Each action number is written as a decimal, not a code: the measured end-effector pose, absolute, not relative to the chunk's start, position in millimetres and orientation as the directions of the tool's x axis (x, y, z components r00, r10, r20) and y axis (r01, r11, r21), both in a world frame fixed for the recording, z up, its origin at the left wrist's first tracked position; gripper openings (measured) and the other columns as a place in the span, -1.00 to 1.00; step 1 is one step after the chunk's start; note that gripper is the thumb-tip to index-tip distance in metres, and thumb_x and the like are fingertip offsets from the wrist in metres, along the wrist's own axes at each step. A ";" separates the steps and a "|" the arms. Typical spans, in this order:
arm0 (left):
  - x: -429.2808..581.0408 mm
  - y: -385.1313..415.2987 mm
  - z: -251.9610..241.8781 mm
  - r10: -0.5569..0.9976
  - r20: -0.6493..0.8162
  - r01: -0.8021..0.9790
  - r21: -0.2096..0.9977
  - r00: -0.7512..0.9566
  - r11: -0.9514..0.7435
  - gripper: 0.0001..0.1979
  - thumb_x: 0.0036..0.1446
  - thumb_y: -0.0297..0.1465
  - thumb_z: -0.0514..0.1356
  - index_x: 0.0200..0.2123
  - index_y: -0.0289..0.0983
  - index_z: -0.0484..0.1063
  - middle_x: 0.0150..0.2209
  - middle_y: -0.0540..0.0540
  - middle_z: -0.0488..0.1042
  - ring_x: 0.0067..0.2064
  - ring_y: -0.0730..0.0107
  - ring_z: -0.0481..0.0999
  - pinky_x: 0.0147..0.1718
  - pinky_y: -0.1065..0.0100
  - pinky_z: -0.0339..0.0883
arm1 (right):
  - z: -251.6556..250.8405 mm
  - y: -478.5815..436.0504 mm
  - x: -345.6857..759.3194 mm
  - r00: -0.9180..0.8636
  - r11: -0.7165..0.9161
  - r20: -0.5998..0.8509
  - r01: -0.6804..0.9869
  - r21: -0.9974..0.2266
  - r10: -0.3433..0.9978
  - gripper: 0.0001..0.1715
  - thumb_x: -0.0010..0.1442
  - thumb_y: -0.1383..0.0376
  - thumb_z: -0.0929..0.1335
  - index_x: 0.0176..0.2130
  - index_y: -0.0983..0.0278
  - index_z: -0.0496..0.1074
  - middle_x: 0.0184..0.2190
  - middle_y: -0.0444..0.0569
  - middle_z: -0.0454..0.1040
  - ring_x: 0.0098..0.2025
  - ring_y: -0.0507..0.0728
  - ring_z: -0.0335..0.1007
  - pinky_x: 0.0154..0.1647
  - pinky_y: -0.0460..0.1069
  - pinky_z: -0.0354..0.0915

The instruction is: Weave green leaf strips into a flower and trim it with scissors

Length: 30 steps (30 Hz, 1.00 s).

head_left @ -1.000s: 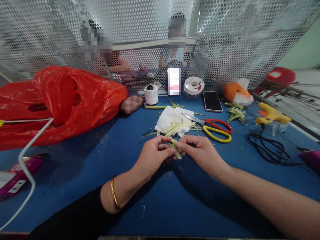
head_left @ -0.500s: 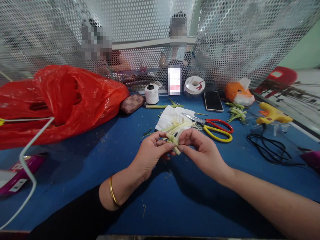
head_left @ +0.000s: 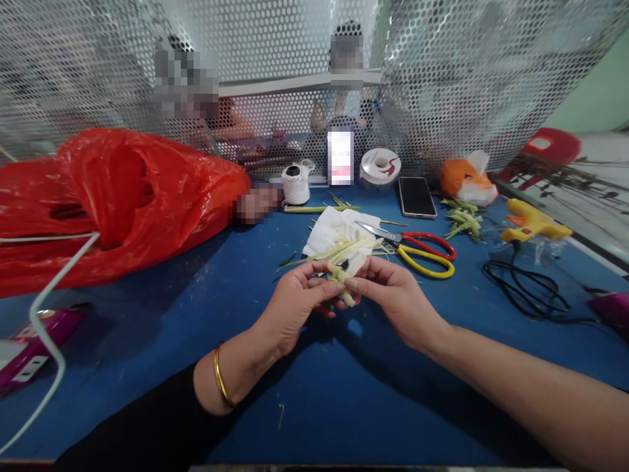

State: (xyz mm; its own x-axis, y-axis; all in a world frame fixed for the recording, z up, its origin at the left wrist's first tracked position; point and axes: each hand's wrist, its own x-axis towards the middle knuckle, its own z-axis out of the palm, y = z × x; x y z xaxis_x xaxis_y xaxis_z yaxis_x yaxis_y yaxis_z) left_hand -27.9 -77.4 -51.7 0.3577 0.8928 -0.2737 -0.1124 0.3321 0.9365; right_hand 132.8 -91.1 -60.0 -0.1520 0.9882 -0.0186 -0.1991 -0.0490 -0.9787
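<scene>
Above the near-middle of the blue table [head_left: 167, 308], left hand [head_left: 295, 305] and right hand [head_left: 403, 298] meet, thumbs nearly touching, both pinching one small piece of folded pale-green leaf [head_left: 338, 273] between thumb and fingers; remaining fingers curled, some hidden behind. Leaf piece held tilted, lower end poking out below the thumbs. Gold bangle [head_left: 217, 370] on left wrist, black sleeve [head_left: 147, 413] below it. Just beyond the hands: loose pale strips [head_left: 351, 248] lying across white paper [head_left: 320, 233]. Scissors [head_left: 397, 239], one red and one yellow handle, rest right of that, blades over the paper. Farther back, left to right: white thread cone [head_left: 296, 189], white spool [head_left: 381, 167], dark-screened phone [head_left: 417, 196], orange tissue pack [head_left: 462, 180] with green scraps [head_left: 464, 223] just in front. Yellow glue gun [head_left: 538, 223] far right, black cord [head_left: 521, 288] looped nearby. Big red plastic bag [head_left: 187, 196] at left, purple power strip [head_left: 63, 328] nearer.
</scene>
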 end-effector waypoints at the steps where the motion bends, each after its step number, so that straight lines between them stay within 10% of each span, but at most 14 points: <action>1: -27.7 -77.7 -51.0 0.896 -0.265 -0.099 0.943 0.357 0.319 -0.66 -0.02 -0.38 0.33 -0.19 -0.31 0.33 -0.50 -0.04 0.54 -0.49 0.47 0.49 -0.56 0.51 0.31 | -59.8 -91.5 133.0 -0.156 -0.050 -0.018 -0.203 -0.978 0.988 -0.80 0.03 0.26 0.44 -0.48 0.27 0.37 -0.56 -0.17 0.43 -0.49 -0.01 0.32 -0.40 -0.06 0.26; 22: -24.9 -79.2 -49.9 0.861 -0.259 0.001 0.958 0.437 0.288 -0.72 0.11 -0.18 0.20 -0.28 -0.25 0.26 -0.48 -0.05 0.53 -0.52 0.44 0.50 -0.60 0.50 0.27 | -59.9 -91.1 132.5 -0.190 -0.087 -0.052 -0.179 -0.980 0.980 -0.70 0.00 0.18 0.48 -0.48 0.27 0.32 -0.62 -0.24 0.32 -0.58 -0.05 0.20 -0.52 -0.10 0.20; 30: -21.7 -81.9 -50.4 0.896 -0.246 -0.074 0.953 0.370 0.292 -0.77 0.12 -0.24 0.20 -0.36 -0.24 0.24 -0.56 0.11 0.36 -0.67 0.68 0.12 -0.70 0.56 -0.12 | -63.5 -91.9 132.2 -0.201 -0.016 0.001 -0.084 -0.996 0.980 -0.66 0.15 0.08 0.36 -0.49 0.25 0.33 -0.61 -0.20 0.32 -0.54 -0.01 0.24 -0.44 -0.06 0.23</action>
